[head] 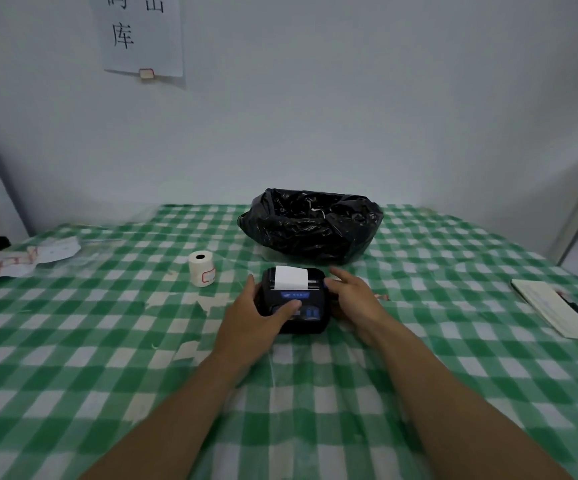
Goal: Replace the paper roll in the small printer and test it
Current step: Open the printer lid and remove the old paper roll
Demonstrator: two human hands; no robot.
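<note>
A small black printer (310, 303) sits on the green checked tablecloth (107, 341) near the middle. A white strip of paper (291, 277) sticks up from its top slot. My left hand (252, 317) grips the printer's left side, thumb lying across its front panel by the blue label. My right hand (353, 292) holds the printer's right side, fingers spread along it. A white paper roll (202, 268) with a red-outlined sticker stands upright to the left of the printer, apart from both hands.
A bin lined with a black plastic bag (311, 225) stands just behind the printer. Loose label sheets (27, 261) lie at the far left. A notebook with a pen (557, 308) lies at the right edge. A wall closes the back.
</note>
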